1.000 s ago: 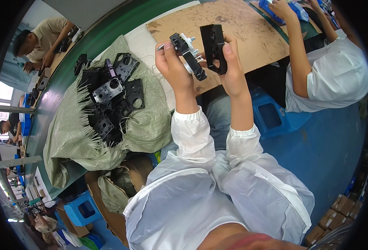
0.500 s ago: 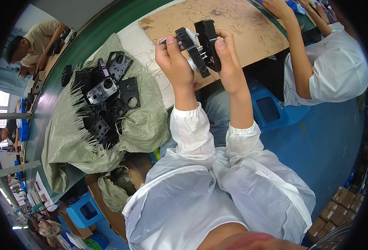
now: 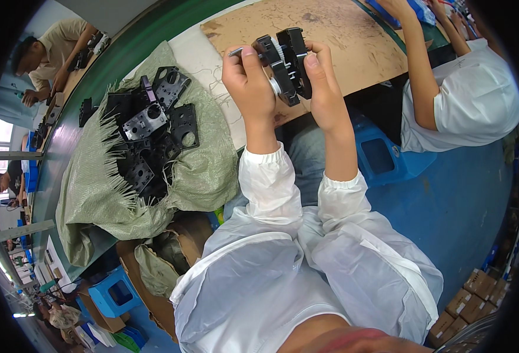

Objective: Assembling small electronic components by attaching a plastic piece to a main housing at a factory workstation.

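My left hand (image 3: pixel 250 85) grips one half of a small black gearbox (image 3: pixel 274 70), which has white gears inside and a metal shaft poking out past my thumb. In my right hand (image 3: pixel 327 88) is the black housing cover (image 3: pixel 293 50), held upright beside that half. Metal pins bridge the narrow space between the two, and the parts sit close together; whether they touch is hard to see. Both are raised above the near edge of the board. My fingers behind the parts are hidden.
Left of my hands, black plastic housings (image 3: pixel 145 126) lie heaped on a green woven sack (image 3: pixel 206 176). A brown board (image 3: pixel 353 41) covers the bench ahead. A co-worker in white (image 3: pixel 459 100) sits at right near a blue stool (image 3: pixel 383 156). An open carton (image 3: pixel 147 288) stands below the sack.
The gearbox half in my left hand has come closer to the cover, narrowing the space between them. My left hand has shifted slightly right; my right hand stays nearly still.
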Motion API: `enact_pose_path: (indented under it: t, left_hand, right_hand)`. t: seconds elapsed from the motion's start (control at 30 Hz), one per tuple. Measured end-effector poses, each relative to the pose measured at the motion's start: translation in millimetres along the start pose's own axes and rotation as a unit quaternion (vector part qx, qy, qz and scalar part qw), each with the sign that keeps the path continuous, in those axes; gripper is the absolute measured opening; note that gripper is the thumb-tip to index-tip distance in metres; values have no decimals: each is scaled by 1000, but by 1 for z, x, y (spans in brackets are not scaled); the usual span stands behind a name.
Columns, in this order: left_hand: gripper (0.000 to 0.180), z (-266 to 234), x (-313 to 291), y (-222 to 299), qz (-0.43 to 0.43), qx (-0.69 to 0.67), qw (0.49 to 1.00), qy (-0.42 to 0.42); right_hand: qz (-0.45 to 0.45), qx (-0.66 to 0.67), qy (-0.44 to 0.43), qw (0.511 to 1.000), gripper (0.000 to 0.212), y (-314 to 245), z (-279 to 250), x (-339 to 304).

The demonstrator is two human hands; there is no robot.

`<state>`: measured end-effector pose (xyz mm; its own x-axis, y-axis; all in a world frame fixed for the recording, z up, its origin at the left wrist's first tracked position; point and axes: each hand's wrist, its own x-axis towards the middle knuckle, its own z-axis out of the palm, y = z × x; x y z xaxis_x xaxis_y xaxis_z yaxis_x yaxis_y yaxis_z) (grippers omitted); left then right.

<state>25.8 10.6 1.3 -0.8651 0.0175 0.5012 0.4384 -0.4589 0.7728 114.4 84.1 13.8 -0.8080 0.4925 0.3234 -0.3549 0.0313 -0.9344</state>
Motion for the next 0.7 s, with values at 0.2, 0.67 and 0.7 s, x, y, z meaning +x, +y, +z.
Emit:
enact_pose_path:
  t: [0.2,0.67,0.7]
  left_hand:
    - [19,4,-3,11,-64,2,997,-35]
    - [20,3,-2,9,-38,43,997,-48]
    - [20,2,-3,10,-57,48,996,-49]
  right_hand:
    - [-7,-44,-3,999,38,6,-5,1]
    - [-2,-33,-10,999,39,4,-3,0]
    - [-3,-45,-8,999,39,4,-3,0]
